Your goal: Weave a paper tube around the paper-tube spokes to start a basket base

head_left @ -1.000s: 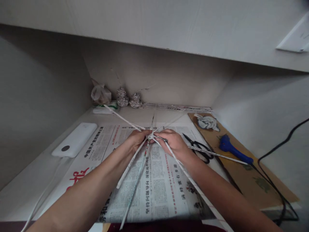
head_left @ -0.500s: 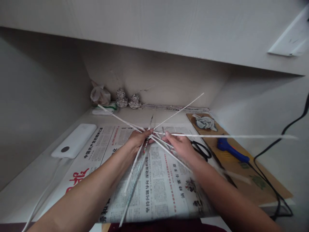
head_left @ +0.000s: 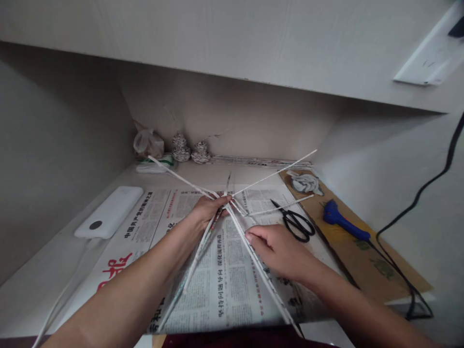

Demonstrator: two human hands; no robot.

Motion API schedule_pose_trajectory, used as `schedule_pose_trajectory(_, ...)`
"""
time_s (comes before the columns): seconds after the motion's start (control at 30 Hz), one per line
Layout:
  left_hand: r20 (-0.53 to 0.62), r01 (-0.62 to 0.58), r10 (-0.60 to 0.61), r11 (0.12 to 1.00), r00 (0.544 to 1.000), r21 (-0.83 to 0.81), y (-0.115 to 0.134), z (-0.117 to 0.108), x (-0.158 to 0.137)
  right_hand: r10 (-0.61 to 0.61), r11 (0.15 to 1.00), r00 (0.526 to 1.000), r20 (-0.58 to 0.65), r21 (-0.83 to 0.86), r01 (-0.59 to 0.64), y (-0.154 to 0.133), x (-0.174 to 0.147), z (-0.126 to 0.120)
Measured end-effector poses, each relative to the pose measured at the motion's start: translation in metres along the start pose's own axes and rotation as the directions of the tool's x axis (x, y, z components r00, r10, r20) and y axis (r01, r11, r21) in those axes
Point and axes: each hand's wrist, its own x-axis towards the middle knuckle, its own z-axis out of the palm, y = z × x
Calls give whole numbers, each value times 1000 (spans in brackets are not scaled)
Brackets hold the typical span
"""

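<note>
Thin rolled-paper sticks cross at one centre and fan out in several directions, above a newspaper. My left hand is closed on the crossing, thumb on top, hiding part of it. Down and to the right of the centre, my right hand has its fingers curled at the sticks that slant toward me, and its fingertips appear to pinch one. Beyond that hand, another stick points right, near the black scissors, which lie on the newspaper with blades slightly apart.
A blue glue gun and a crumpled grey cloth lie on cardboard at right, by a black cable. At left is a white power bank. Woven gourd shapes and a stick bundle line the back.
My right hand has moved down and toward me from a stick pointing right to the sticks at lower right. That long horizontal stick no longer stretches across the right side. My left hand stays put.
</note>
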Motion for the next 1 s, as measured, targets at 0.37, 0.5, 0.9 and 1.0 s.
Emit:
schedule_pose_trajectory(0.37,88,22,-22,1000,996,-1,5,2,-5,98,995,990,104,-36,-94,51,68,-21)
schedule_pose_trajectory(0.5,83,9,-10,1000,996,13,6,1,-4,117,989,974,194,-114,-96,40,58,-23)
schedule_pose_trajectory(0.9,89,-39,38,999,995,13,0,-7,7,128,890,971,203,-456,-22,50,20,-32)
schedule_pose_trajectory(1.0,60,-87,87,996,994,8,0,-9,9,175,797,966,188,-604,-27,61,4,-44)
